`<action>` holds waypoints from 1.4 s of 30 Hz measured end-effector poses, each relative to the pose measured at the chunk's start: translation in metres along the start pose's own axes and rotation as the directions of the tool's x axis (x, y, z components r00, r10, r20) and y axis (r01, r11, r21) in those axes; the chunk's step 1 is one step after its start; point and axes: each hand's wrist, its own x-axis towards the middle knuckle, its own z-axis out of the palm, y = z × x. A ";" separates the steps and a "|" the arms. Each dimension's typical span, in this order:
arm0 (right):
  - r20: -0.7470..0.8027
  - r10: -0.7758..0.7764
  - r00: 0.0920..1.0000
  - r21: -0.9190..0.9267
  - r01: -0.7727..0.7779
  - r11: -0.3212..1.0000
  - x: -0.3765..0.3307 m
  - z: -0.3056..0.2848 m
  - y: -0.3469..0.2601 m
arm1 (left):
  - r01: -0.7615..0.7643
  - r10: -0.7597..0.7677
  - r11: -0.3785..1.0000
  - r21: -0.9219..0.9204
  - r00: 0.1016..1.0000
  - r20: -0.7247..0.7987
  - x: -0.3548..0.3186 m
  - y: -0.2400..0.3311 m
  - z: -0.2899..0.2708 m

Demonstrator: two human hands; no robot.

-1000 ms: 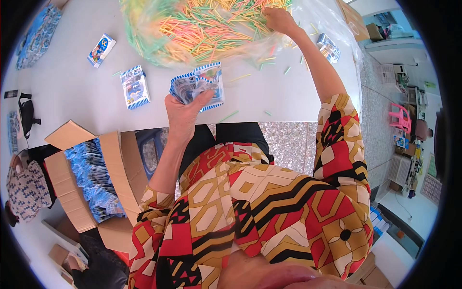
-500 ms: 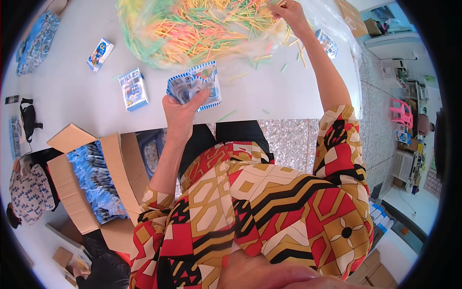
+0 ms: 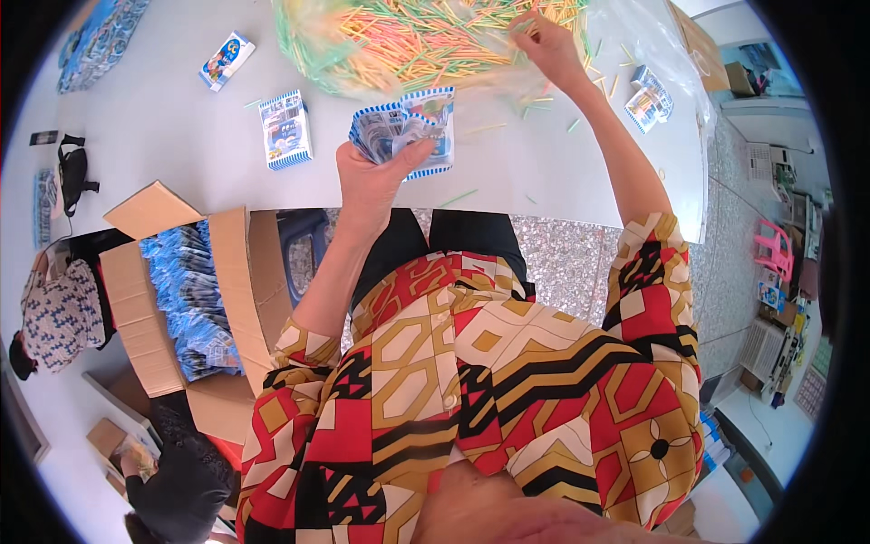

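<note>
My left hand (image 3: 370, 186) is closed round some small clear plastic pouches (image 3: 399, 136) with blue-and-white striped edges, thumb across their front. The pouch mouths fan apart at the top. My right hand (image 3: 549, 53) is over the near right part of a heap of thin pink, yellow and green sticks (image 3: 426, 45), which lies in a big clear plastic bag (image 3: 304, 68). Its fingers are pinched together; whether a stick is between them I cannot make out. A blue-and-white packet (image 3: 285, 131) lies left of my left hand, with a smaller packet (image 3: 227, 62) farther off.
More packets (image 3: 649, 100) lie right of the heap, and a bundle (image 3: 101, 41) at the far left of the white table (image 3: 507, 186). Stray sticks (image 3: 458, 197) lie near its edge. An open carton (image 3: 231, 281) full of blue packets stands left of me. Two other people sit farther left.
My right hand has come nearer and a little left over the heap. My left hand keeps its hold on the pouches. The whole view has shifted slightly.
</note>
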 end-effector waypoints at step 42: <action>0.274 -0.279 0.920 0.587 0.069 0.806 -0.074 -0.050 -0.162 | -0.030 0.026 0.998 0.051 0.996 0.083 0.005 -0.007 0.003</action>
